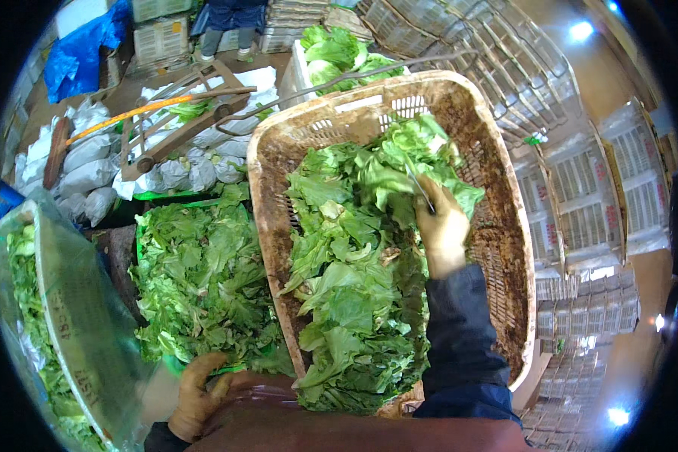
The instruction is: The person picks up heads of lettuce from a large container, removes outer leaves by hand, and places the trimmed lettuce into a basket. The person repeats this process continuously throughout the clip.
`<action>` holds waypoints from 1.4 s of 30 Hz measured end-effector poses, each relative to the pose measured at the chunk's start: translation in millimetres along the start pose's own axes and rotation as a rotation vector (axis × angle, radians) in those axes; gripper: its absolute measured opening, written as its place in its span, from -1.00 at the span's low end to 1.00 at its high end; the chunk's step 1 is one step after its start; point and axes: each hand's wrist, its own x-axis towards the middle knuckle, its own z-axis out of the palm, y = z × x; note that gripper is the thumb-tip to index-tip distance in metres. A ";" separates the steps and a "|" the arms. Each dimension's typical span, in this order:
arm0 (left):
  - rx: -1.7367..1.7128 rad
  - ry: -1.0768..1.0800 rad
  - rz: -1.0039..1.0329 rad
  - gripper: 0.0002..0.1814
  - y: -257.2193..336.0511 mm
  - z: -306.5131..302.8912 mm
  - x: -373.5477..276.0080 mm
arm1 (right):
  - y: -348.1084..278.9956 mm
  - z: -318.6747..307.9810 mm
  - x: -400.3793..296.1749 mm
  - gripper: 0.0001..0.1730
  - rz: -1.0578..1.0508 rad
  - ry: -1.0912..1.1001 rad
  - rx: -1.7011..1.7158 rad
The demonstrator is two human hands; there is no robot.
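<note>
My right hand point(443, 229) is over a large, dirty plastic basket point(503, 282) and grips a small knife point(419, 186); its blade points up and left among lettuce leaves. Blur hides whether the fingers also touch the leaves. Lettuce leaves point(344, 288) are heaped along the left and middle of this basket. To the left, a bright green crate point(141, 237) is filled with loose leaves point(203, 277). By its near edge is my left hand point(200, 390), with bent fingers, thumb apart and nothing visible in it. Whether it touches the crate rim cannot be told.
A green-lined container point(90, 316) of leaves stands far left. Beyond are white sacks point(90, 169), a wooden-framed cart point(186, 135) and a white box point(295, 79) of lettuce point(336, 51). Stacked crates point(582, 192) line the right. A person's legs point(226, 34) show at the back.
</note>
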 end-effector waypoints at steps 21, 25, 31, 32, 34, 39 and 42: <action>-1.362 -0.182 -0.446 -0.17 63.1 -66.6 -97.3 | -261.8 -66.3 -164.6 -0.33 -0.478 -0.496 0.113; -1.246 -0.005 -0.396 -0.18 43.9 -75.9 -114.0 | -292.8 -90.6 -177.6 -0.35 -0.319 -0.621 1.094; -0.883 0.169 -0.248 -0.09 42.7 -106.1 -121.0 | -307.3 -126.0 -181.6 -0.09 -0.848 -1.021 0.802; -1.061 0.142 -0.270 0.11 48.6 -106.8 -118.3 | -295.8 -115.8 -176.9 -0.20 -0.619 -0.844 0.738; -1.280 0.004 -0.356 0.23 84.2 -116.7 -107.8 | -290.5 -108.7 -162.5 -0.33 -0.406 -0.586 0.713; -1.440 -0.225 -0.266 0.35 42.4 -95.3 -96.9 | -326.0 -108.7 -148.0 -0.37 -0.230 -1.258 1.064; -1.509 -0.196 -0.517 0.42 -8.9 -78.3 -96.1 | -315.1 -76.8 -153.5 -0.54 0.348 -1.436 1.127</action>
